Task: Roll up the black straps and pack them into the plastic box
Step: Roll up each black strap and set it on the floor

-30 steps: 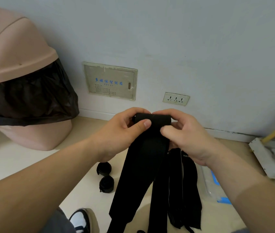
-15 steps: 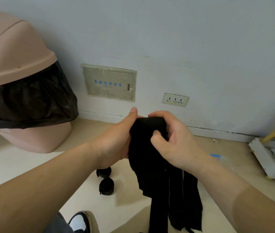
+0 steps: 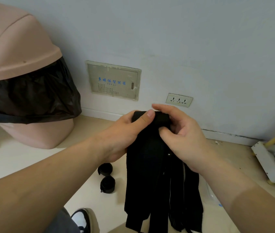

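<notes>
Crosswise strap roll [image 3: 160, 117] pinched by left hand [image 3: 125, 133] and right hand [image 3: 185, 138]; loose tail [image 3: 148, 174] hung straight below the grip.

The long fabric straps [image 3: 152, 165] are showing plain black, one carrying a thin pale line, and the two rolled straps [image 3: 107, 182] on the cream floor [image 3: 15, 165] are matching them. The domed plastic bin [image 3: 12, 47] is showing dusty pink above a glossy black liner bag [image 3: 27, 98]. The beige wall panel [image 3: 113, 81] is carrying blue characters and a dotted grille; the shoe [image 3: 81, 219] is showing white and black.
</notes>
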Motion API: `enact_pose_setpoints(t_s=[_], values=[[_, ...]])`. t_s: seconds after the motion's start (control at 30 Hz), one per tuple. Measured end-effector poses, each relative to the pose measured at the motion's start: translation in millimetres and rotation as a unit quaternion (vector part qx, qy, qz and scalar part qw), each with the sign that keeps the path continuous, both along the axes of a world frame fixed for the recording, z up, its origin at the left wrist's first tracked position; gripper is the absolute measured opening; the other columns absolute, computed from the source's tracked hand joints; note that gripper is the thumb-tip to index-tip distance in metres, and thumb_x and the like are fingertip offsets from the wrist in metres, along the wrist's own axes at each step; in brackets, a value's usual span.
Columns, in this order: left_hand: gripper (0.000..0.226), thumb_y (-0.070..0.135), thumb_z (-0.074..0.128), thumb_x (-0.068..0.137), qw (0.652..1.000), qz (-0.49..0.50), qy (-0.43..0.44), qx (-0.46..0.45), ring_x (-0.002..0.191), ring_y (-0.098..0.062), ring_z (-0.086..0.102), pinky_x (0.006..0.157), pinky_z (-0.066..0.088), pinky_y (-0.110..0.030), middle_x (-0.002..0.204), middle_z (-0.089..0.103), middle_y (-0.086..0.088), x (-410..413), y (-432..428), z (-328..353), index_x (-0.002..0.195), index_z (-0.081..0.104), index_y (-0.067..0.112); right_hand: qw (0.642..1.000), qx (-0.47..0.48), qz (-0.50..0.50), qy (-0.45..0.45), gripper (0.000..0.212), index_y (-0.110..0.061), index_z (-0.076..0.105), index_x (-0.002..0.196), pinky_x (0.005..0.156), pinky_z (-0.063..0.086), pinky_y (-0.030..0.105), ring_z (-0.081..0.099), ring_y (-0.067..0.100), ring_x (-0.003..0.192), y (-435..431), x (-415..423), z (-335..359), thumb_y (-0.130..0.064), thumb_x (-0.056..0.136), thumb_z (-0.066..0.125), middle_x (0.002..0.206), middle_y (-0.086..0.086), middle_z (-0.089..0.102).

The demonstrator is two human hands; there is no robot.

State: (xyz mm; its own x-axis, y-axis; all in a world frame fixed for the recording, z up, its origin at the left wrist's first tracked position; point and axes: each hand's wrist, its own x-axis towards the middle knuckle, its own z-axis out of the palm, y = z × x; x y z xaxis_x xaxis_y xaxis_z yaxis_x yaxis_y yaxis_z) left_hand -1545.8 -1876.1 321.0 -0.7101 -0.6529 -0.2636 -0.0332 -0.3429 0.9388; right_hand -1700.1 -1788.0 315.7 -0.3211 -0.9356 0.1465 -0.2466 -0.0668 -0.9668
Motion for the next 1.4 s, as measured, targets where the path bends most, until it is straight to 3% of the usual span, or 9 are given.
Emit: enact_pose_setpoints(t_s=[0.13, 0.2, 0.33, 0.53, 0.73, 0.93, 1.07, 1.27, 1.4], values=[[0.039, 0.039, 0.069, 0.097, 0.999, 0.028, 0.028, 0.009, 0.103, -0.026, 0.076, 0.078, 0.063, -0.034, 0.117, 0.075, -0.011, -0.7, -0.7, -0.1, 0.129, 0.063, 0.017, 0.977, 0.065, 0.022, -0.202, 0.053, -0.022, 0.068, 0.133, 0.102, 0.058, 0.052, 0.073, 0.035, 0.116, -2.3, -7.7, 2.9, -0.008, 0.082, 0.067, 0.125, 0.019, 0.073], [0.034, 0.033, 0.070, 0.098, 0.999, 0.019, 0.033, -0.012, 0.096, -0.024, 0.074, 0.074, 0.062, -0.033, 0.110, 0.072, -0.010, -0.7, -0.6, -2.1, 0.127, 0.061, 0.016, 0.973, 0.100, 0.063, -0.200, 0.043, -0.012, 0.072, 0.128, 0.106, 0.056, 0.057, 0.070, 0.040, 0.121, -0.9, -12.3, 8.6, -0.025, 0.087, 0.073, 0.129, 0.024, 0.071], [0.033, 0.018, 0.071, 0.099, 0.997, -0.001, 0.025, -0.069, 0.098, -0.023, 0.071, 0.083, 0.061, -0.035, 0.111, 0.069, -0.008, -2.2, 2.9, -8.5, 0.129, 0.059, 0.016, 0.977, 0.156, 0.045, -0.141, 0.064, -0.011, 0.076, 0.120, 0.102, 0.058, 0.059, 0.076, 0.034, 0.110, -0.8, -13.6, 3.8, -0.062, 0.081, 0.072, 0.118, 0.018, 0.077], [0.048, 0.016, 0.080, 0.089, 0.999, -0.007, 0.025, -0.040, 0.110, -0.024, 0.073, 0.100, 0.058, -0.042, 0.128, 0.069, -0.007, -4.2, -0.5, -10.2, 0.131, 0.065, 0.035, 0.985, 0.101, 0.000, -0.138, 0.015, -0.022, 0.075, 0.112, 0.096, 0.062, 0.053, 0.075, 0.035, 0.106, -2.5, -17.8, -0.7, -0.026, 0.098, 0.072, 0.110, 0.012, 0.077], [0.036, 0.062, 0.044, 0.105, 0.998, 0.004, -0.033, -0.052, 0.119, -0.017, 0.069, 0.106, 0.056, -0.043, 0.129, 0.069, 0.004, -13.4, 5.3, -3.1, 0.136, 0.055, 0.046, 0.998, 0.043, 0.002, -0.051, 0.040, -0.039, 0.071, 0.108, 0.077, 0.062, 0.030, 0.073, 0.019, 0.092, 1.2, -13.6, 2.5, -0.001, 0.097, 0.070, 0.108, 0.005, 0.073], [0.039, 0.063, 0.048, 0.103, 0.991, 0.087, -0.048, -0.094, 0.088, -0.006, 0.070, 0.070, 0.053, -0.021, 0.102, 0.072, 0.005, -19.3, 18.7, 1.7, 0.119, 0.062, 0.030, 0.994, 0.088, 0.040, -0.059, 0.032, -0.039, 0.051, 0.125, 0.075, 0.058, 0.024, 0.073, 0.005, 0.084, 1.4, -3.1, 1.3, -0.013, 0.108, 0.057, 0.107, -0.001, 0.068], [0.037, 0.061, 0.052, 0.102, 0.993, 0.090, -0.023, -0.079, 0.085, -0.004, 0.074, 0.064, 0.056, -0.018, 0.104, 0.074, 0.005, -18.4, 24.3, 5.9, 0.120, 0.062, 0.031, 0.990, 0.098, 0.057, -0.088, 0.033, -0.039, 0.048, 0.133, 0.085, 0.063, 0.032, 0.074, 0.017, 0.101, 0.9, -5.6, 9.2, -0.018, 0.109, 0.056, 0.121, 0.005, 0.067], [0.038, 0.058, 0.066, 0.094, 0.995, 0.085, 0.040, -0.035, 0.116, -0.026, 0.073, 0.103, 0.058, -0.048, 0.121, 0.075, -0.006, -16.6, 25.8, 7.2, 0.123, 0.063, 0.033, 0.974, 0.076, 0.082, -0.198, 0.036, -0.031, 0.054, 0.137, 0.084, 0.065, 0.040, 0.073, 0.024, 0.097, 3.6, -6.3, 17.4, -0.010, 0.107, 0.056, 0.123, 0.012, 0.068], [0.028, 0.052, 0.060, 0.102, 0.994, 0.080, 0.034, -0.072, 0.113, -0.023, 0.072, 0.101, 0.059, -0.045, 0.119, 0.073, -0.005, -18.4, 26.9, 4.0, 0.124, 0.059, 0.034, 0.964, 0.096, 0.084, -0.234, 0.033, -0.031, 0.056, 0.135, 0.080, 0.065, 0.039, 0.074, 0.025, 0.095, 5.1, -4.9, 18.5, -0.013, 0.106, 0.057, 0.125, 0.016, 0.069]])
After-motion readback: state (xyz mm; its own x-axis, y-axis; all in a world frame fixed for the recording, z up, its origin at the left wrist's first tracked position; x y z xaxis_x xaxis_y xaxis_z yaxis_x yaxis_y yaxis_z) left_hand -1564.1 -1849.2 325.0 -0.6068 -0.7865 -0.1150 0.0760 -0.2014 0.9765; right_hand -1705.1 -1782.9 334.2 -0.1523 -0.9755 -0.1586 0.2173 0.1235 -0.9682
